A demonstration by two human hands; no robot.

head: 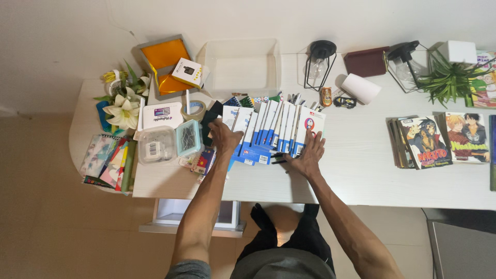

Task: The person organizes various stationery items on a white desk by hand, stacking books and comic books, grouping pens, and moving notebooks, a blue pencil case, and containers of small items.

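A fanned row of several thin white-and-blue booklets (274, 132) lies on the white desk (361, 165) in front of me. My left hand (225, 137) rests flat on the left end of the row, fingers spread. My right hand (308, 154) presses on the right end, over the outermost booklet with a round red-and-blue picture. Neither hand grips anything. Pens (297, 98) lie just behind the row.
Left of the row: small clear box (156, 145), tape roll (196, 109), white flowers (123, 111), notebooks (108, 163). Behind: empty clear bin (242, 67), orange-lined box (164, 64), two wire lanterns (319, 64), paper roll (360, 88). Right: comic books (439, 139), green plant (449, 77). An open drawer (191, 214) sits below.
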